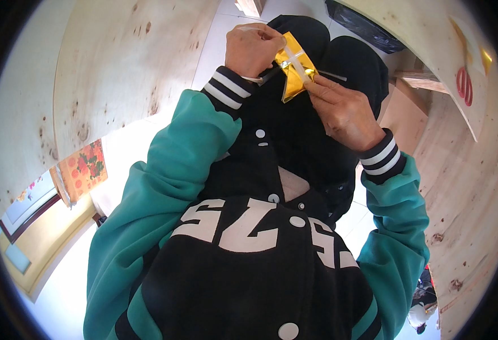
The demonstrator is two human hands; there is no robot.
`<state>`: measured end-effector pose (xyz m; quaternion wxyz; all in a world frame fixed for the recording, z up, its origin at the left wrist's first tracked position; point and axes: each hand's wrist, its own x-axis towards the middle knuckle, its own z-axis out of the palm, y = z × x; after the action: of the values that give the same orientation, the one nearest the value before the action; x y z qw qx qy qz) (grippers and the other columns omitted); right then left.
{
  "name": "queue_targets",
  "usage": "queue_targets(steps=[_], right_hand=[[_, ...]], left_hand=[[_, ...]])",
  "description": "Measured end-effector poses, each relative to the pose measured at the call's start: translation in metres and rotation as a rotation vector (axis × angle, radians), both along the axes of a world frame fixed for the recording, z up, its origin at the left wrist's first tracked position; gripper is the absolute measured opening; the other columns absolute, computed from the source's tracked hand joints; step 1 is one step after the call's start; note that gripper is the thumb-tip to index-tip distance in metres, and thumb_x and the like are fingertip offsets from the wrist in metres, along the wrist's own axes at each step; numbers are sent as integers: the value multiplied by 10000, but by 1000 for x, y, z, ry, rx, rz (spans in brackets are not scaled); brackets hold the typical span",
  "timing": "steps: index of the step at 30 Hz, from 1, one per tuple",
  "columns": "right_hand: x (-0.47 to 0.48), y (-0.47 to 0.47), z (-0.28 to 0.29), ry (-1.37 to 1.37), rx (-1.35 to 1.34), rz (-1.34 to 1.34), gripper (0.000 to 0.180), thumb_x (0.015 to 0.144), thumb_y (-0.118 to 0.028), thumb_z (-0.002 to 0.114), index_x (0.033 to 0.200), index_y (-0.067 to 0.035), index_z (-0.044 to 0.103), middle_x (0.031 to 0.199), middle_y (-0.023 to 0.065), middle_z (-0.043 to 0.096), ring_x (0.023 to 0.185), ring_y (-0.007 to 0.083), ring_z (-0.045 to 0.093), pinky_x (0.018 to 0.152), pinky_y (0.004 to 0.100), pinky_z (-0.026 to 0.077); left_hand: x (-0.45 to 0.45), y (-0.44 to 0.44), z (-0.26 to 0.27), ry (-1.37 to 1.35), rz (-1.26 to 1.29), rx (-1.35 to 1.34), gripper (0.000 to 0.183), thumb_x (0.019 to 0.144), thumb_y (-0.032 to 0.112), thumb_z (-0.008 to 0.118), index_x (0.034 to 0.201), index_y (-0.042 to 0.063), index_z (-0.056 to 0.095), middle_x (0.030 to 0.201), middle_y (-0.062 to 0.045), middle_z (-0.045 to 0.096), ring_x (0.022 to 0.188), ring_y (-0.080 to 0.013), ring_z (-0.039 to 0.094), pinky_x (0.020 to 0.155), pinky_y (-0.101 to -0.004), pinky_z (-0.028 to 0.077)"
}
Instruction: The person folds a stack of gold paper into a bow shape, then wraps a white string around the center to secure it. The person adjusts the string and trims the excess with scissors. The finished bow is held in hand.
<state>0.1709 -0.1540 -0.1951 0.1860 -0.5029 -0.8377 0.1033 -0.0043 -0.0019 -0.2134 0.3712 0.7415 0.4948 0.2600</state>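
A folded piece of shiny gold foil point(291, 87) is held up above my lap, with pale translucent strips, like tape, crossing its face. My left hand point(251, 46) has its fingers bent at the foil's upper left edge, and a clear strip runs over its knuckles. The lower right edge of the foil is pinched by my right hand point(344, 108), thumb hidden behind. A thin pale stick point(334, 75) pokes out to the right, just above the right fingers; whether it is joined to the foil I cannot tell.
Plywood boards flank me on the left point(117, 63) and right point(452, 204). Red-handled scissors point(464, 87) lie on the right board. Beyond my knees is a black plastic bag point(365, 25). A cardboard box point(404, 110) stands right, a flowered box point(83, 170) left. Another person point(423, 308) is far off.
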Motion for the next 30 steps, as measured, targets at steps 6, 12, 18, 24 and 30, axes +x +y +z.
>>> queue_targets(steps=[6,12,18,24,30], right_hand=[[-2,9,9,-45,-10,36,291,760,-47,764,1029,40,695,1271,152,616,1125,300,643,850,365,589],[-5,23,19,-109,-78,63,145,835,-12,665,962,54,690,1294,149,606,1072,289,665,784,335,597],[-5,36,19,-128,-101,111,325,807,-43,699,1100,83,638,1196,175,605,945,263,625,747,334,595],[-7,41,20,-135,-106,100,252,814,-13,684,1050,73,659,1226,162,597,939,251,604,733,322,588],[-6,46,18,-114,-121,113,210,807,5,679,1009,62,678,1286,144,586,986,255,600,747,312,583]], left_hand=[[-2,4,5,58,29,-177,275,856,235,741,955,-21,732,915,-133,704,713,-165,711,558,-196,555],[-8,9,8,73,26,-143,264,850,229,749,936,-21,737,917,-139,704,721,-174,715,553,-207,561],[-12,12,2,-16,29,71,205,804,185,728,794,-19,746,743,-119,718,621,-198,691,620,-262,576],[-13,11,6,73,40,-98,256,845,226,752,945,-9,735,933,-141,699,719,-187,714,555,-216,567],[-11,14,-1,-60,53,47,192,791,164,730,785,-28,734,728,-125,715,625,-209,699,611,-269,573]])
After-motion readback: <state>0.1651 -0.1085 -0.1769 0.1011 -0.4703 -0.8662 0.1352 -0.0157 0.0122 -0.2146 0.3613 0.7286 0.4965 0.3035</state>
